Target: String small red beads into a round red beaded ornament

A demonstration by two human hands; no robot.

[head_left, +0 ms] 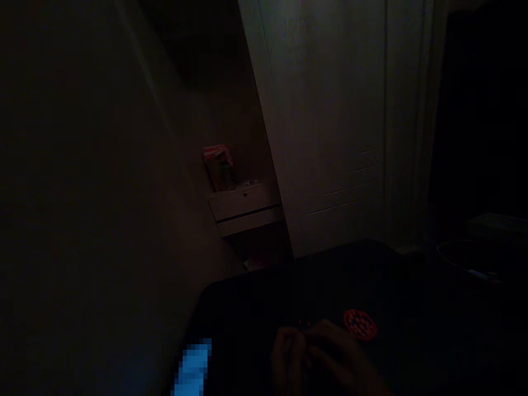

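The room is very dark. My left hand [289, 352] and my right hand [338, 352] are close together at the bottom centre, over a dark surface [256, 308]. Their fingers are curled and pinched around something small with a faint red glint [305, 324] that I cannot make out. A round red patterned disc [359, 323] lies on the dark surface just to the right of my right hand, not touched by either hand.
A blue glowing blurred patch [193, 368] shows at the bottom left. A small wooden shelf [245, 209] on the wall carries a red-topped packet [218, 165]. A pale door [342, 121] stands behind. A dim round basin [470, 258] sits at the right.
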